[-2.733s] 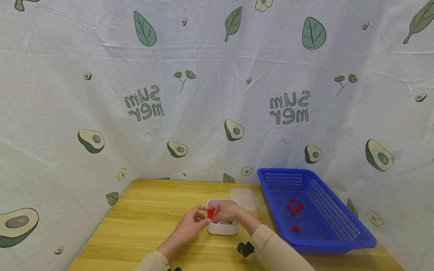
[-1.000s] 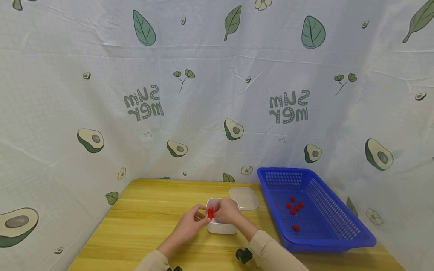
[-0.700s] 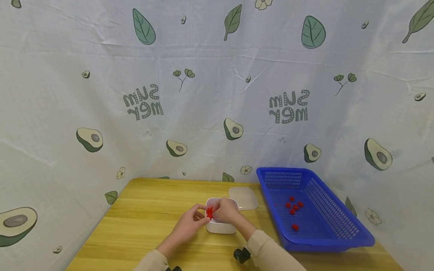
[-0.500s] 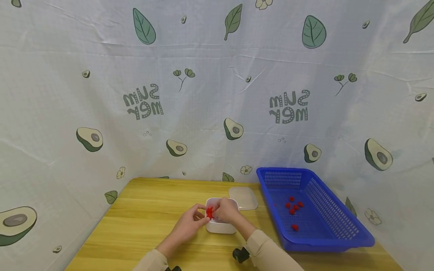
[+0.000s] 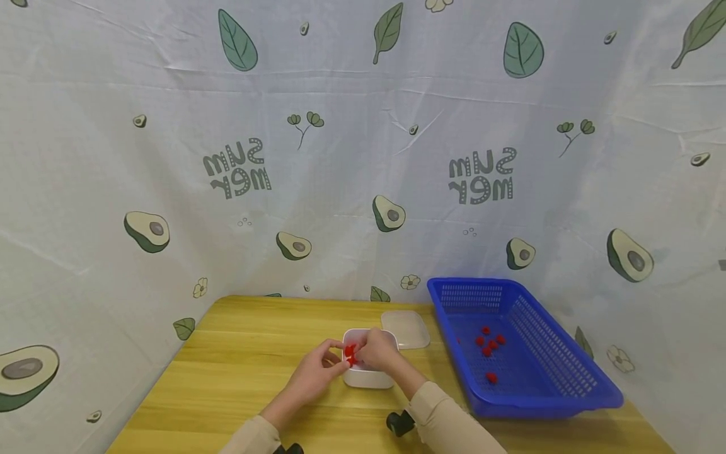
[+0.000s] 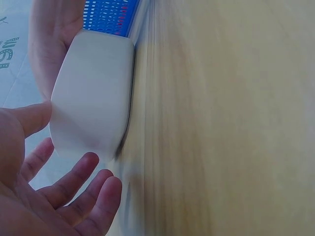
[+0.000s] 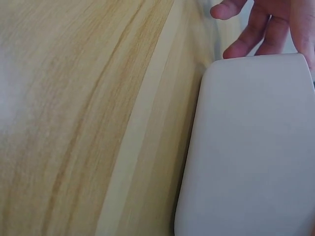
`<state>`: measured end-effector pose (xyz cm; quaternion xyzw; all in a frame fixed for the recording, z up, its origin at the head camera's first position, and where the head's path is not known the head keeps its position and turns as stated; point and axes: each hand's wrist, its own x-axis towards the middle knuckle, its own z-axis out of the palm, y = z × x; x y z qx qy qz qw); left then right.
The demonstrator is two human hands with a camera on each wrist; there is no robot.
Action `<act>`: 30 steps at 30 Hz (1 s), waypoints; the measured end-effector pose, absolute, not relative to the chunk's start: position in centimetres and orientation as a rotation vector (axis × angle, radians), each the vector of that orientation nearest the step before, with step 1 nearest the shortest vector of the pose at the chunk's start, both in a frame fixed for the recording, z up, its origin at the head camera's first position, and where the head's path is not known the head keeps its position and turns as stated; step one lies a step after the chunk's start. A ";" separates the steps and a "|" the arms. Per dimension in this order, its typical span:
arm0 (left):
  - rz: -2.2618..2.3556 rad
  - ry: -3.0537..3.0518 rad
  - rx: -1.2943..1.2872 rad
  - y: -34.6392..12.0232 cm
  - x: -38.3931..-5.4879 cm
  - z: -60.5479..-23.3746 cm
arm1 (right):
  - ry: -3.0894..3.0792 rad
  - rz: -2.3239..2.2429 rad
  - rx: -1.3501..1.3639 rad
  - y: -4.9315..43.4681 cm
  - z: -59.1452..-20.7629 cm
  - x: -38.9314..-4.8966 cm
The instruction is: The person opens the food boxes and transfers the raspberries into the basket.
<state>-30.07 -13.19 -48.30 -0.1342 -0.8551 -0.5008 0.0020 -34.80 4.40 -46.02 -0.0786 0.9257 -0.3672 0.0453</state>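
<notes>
Pale cloth (image 5: pixel 329 183) printed with avocados, leaves and mirror-reversed lettering hangs behind the yellow wood-grain table (image 5: pixel 244 359). On the table's right side sits a long blue plastic basket (image 5: pixel 539 408) with perforated walls. Near the middle stands a white rounded-square box (image 5: pixel 368 379), upright and uncovered; just beyond it, to the right, lies a flat, translucent lid (image 5: pixel 405 329). The person's left hand (image 5: pixel 313 373) is at the box's left side, thumb touching it, other fingers loosely spread. Their right hand (image 5: pixel 379 352) dips its fingers inside; whether they pinch anything, I can't tell. Small bright red pieces (image 5: pixel 350 354) show inside the box beside those fingertips, and several small red lumps (image 5: pixel 487 351) lie on the basket floor.
</notes>
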 end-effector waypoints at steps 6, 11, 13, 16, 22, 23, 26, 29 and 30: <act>-1.569 -2.686 -0.416 -13.2 -30.0 -48.1 | 2.818 -1.132 -0.202 4.3 -46.0 -34.9; -1.571 -2.693 -0.409 -13.2 -30.1 -48.2 | 2.818 -1.141 -0.205 4.4 -45.9 -34.8; -1.563 -2.692 -0.415 -13.2 -30.0 -48.2 | 2.827 -1.134 -0.220 4.4 -45.8 -34.8; -1.563 -2.689 -0.418 -13.2 -30.0 -48.1 | 2.853 -1.116 -0.238 4.5 -45.6 -34.8; -1.573 -2.682 -0.426 -13.2 -29.8 -48.0 | 2.809 -1.191 -0.263 4.7 -45.0 -34.7; -1.575 -2.682 -0.426 -13.2 -29.8 -48.0 | 2.791 -1.210 -0.272 4.8 -44.9 -34.8; -1.573 -2.683 -0.429 -13.2 -29.8 -48.1 | 2.780 -1.221 -0.310 5.0 -44.6 -34.9; -1.569 -2.689 -0.430 -13.2 -29.9 -48.2 | 2.795 -1.209 -0.342 5.2 -44.0 -34.7; -1.567 -2.692 -0.429 -13.2 -30.0 -48.3 | 2.794 -1.214 -0.341 5.3 -43.8 -34.6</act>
